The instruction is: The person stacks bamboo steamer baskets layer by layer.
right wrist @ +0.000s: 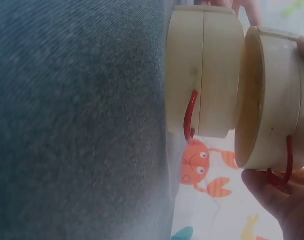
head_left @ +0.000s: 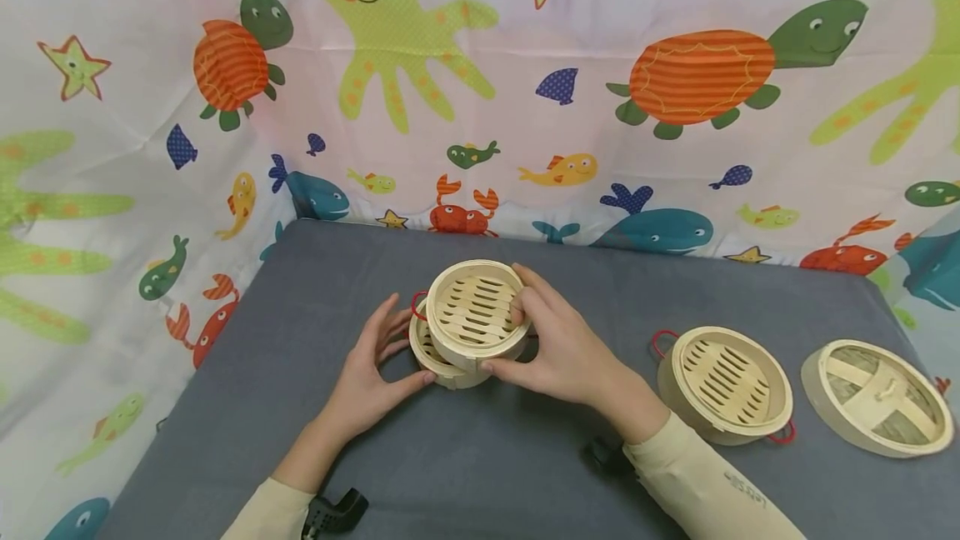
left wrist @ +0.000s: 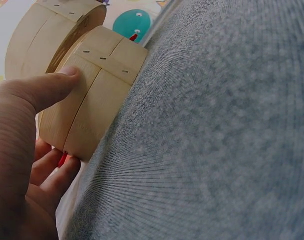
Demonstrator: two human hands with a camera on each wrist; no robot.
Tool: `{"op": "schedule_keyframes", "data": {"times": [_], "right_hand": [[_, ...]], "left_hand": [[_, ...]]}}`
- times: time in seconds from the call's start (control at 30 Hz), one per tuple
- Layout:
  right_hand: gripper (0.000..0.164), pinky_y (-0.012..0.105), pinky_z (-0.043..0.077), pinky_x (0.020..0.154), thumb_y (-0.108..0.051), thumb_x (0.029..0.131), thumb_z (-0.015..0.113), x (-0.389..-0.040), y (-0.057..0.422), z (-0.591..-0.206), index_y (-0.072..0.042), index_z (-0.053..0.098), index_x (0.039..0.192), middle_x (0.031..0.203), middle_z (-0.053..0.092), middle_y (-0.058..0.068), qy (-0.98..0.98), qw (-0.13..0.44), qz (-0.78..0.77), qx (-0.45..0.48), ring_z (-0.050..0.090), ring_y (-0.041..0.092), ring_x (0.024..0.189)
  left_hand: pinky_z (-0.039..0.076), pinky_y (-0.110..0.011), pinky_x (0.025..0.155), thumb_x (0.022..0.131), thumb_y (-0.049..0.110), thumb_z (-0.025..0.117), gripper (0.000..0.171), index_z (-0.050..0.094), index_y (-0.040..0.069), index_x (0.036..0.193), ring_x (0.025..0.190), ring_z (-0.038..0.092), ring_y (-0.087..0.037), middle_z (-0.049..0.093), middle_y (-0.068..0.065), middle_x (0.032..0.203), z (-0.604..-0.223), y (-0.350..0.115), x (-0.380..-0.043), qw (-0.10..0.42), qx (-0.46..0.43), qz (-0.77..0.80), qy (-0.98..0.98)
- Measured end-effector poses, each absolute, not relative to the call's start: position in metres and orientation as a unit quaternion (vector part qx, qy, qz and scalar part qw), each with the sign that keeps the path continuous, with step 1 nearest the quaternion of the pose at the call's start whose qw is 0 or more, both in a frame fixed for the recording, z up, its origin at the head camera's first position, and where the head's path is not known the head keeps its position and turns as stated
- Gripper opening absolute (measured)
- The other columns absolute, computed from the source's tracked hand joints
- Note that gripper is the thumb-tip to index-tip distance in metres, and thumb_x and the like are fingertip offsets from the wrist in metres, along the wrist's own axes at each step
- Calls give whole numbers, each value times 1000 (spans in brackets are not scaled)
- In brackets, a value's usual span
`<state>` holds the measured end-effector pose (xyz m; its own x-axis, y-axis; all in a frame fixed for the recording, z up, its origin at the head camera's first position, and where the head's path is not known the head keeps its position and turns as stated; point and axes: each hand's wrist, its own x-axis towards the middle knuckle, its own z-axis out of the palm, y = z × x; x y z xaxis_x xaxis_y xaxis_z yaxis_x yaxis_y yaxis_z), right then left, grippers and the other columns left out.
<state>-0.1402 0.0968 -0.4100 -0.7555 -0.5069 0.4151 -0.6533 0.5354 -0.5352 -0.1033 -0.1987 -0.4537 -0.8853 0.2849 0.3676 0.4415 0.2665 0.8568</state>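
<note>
A bamboo steamer basket point(head_left: 474, 307) with a slatted base and red side loops is gripped by my right hand point(head_left: 562, 348), thumb at its front. It is held over a second steamer basket point(head_left: 452, 377), which stands on the grey table. A gap shows between the two in the right wrist view, where the upper basket point(right wrist: 279, 95) is tilted and offset from the lower basket point(right wrist: 204, 75). My left hand point(head_left: 367, 382) holds the lower basket from the left, its thumb point(left wrist: 54, 87) on the near wall and fingers round the side by a red loop.
To the right on the table point(head_left: 480, 473) stands a third steamer basket point(head_left: 726, 386) with red loops. Beside it, near the right edge, is a woven bamboo lid point(head_left: 877, 398) with crossed strips. A sea-animal patterned cloth point(head_left: 487, 48) hangs behind and to the sides.
</note>
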Motion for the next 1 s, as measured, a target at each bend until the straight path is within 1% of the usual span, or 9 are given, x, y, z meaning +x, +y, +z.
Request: {"op": "schedule_keyframes", "data": {"times": [0.1,0.23,0.4,0.5,0.63,0.7,0.77,0.87,1.0], "right_hand": [[56,31,50,74,-61,75,78,-142,94,-409,-22,44,95,159,28,8,-869,104,347,337,41,22,137],[56,31,48,74,-62,76,77,-143,90,-410,-21,44,96,159,28,9,-868,99,349,339,38,23,140],[57,30,50,75,-62,76,77,-142,86,-411,-20,45,96,159,27,10,-869,90,355,333,39,24,138],[57,32,51,77,-62,76,77,-142,83,-412,-20,45,96,159,27,11,-868,88,357,333,38,25,139],[57,40,50,87,-63,75,77,-142,79,-412,-20,44,95,158,29,14,-868,92,355,335,37,28,140],[57,43,50,89,-63,75,77,-142,77,-413,-20,45,95,157,31,17,-869,94,353,335,37,29,140],[57,43,50,89,-63,75,77,-142,75,-414,-20,45,95,156,32,19,-869,95,351,335,37,30,140],[57,42,51,86,-64,75,77,-141,74,-414,-20,45,95,156,31,18,-870,93,351,334,38,30,140],[57,45,51,89,-63,75,77,-141,71,-416,-20,45,96,156,32,17,-870,96,351,334,40,31,139]], "left_hand": [[45,-57,99,74,-3,86,111,16,16,159,135,44,-39,40,-22,150,-452,-199,-105,72,-230,-561,-792],[45,-58,99,75,-3,85,112,13,14,160,134,44,-40,39,-26,150,-453,-200,-104,74,-235,-559,-791],[46,-57,97,75,-2,85,113,11,10,160,134,44,-39,40,-24,149,-454,-199,-103,80,-244,-549,-795],[47,-56,97,75,-3,85,114,11,11,160,134,45,-38,42,-23,148,-453,-198,-102,80,-244,-548,-796],[48,-56,96,74,-3,86,115,12,14,160,132,47,-36,43,-21,146,-452,-197,-102,83,-245,-545,-798],[48,-56,96,73,-3,86,116,12,14,160,132,47,-36,43,-21,146,-452,-196,-103,84,-245,-543,-799],[48,-56,96,73,-3,87,116,12,15,160,132,47,-36,42,-21,147,-453,-197,-103,85,-244,-543,-799],[48,-57,96,72,-2,87,117,12,16,160,132,46,-37,40,-21,149,-460,-198,-106,86,-243,-543,-799],[49,-53,97,72,2,89,117,13,17,160,133,46,-33,39,-14,151,-475,-204,-111,88,-243,-536,-804]]}}
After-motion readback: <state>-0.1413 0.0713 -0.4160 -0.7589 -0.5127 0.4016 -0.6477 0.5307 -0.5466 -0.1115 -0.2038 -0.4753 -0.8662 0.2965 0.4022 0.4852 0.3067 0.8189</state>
